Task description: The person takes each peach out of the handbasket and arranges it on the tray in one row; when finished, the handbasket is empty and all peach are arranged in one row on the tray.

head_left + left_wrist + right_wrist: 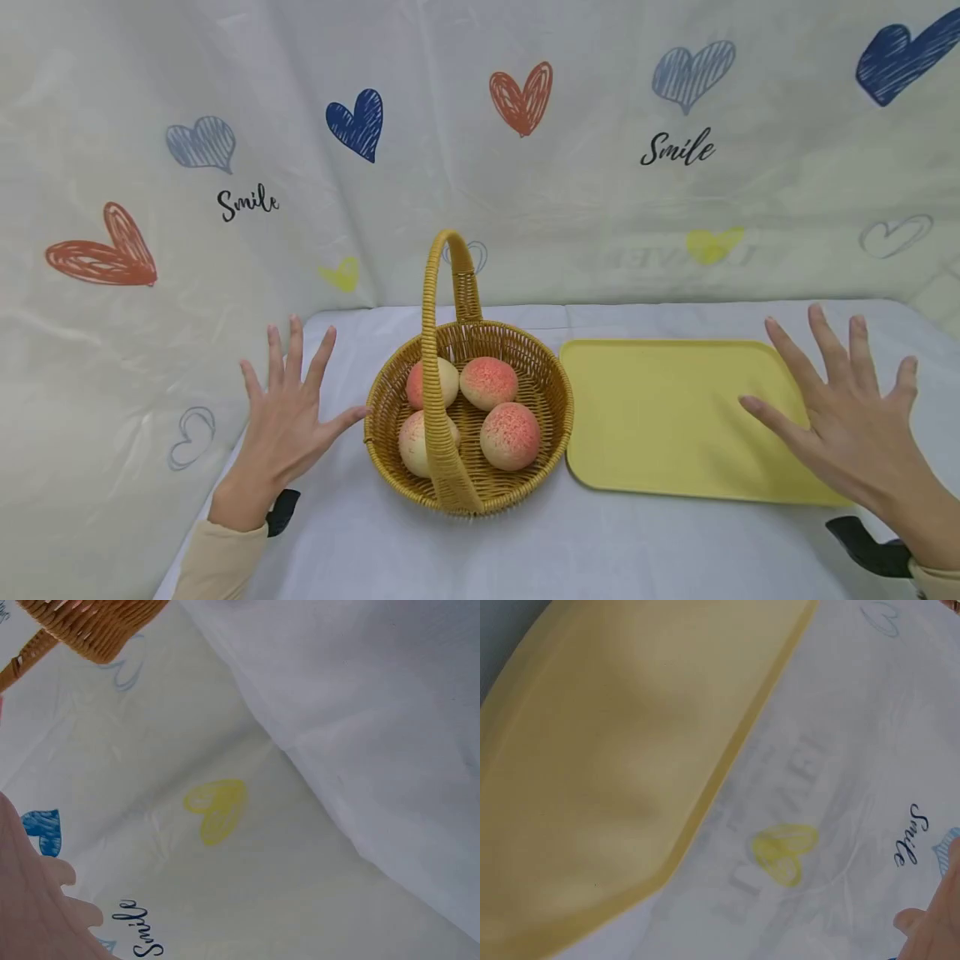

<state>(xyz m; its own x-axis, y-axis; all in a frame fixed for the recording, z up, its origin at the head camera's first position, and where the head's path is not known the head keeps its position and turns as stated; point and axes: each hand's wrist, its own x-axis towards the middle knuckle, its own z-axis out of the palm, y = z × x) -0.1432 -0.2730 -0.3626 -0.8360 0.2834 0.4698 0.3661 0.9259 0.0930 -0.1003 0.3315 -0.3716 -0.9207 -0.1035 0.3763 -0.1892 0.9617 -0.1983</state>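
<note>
A round woven basket [558,392] with a tall arched handle stands on the white-covered table. Inside it lie several pink-and-cream peach-like rounds [510,436], some partly hidden behind the handle. My left hand [288,421] is held to the left of the basket, fingers spread, with nothing in it. To the right of the basket lies a flat yellow tray [660,417]. Over the tray's right side hovers my right hand [855,408], its fingers spread and holding nothing. The left wrist view catches part of the basket [112,630]; the right wrist view shows the tray [630,750].
Behind the table hangs a pale cloth backdrop [450,183] printed with hearts and the word Smile. The tray's left edge sits close beside the basket. White cloth [570,550] covers the table in front of both. Dark straps [281,512] show at the wrists.
</note>
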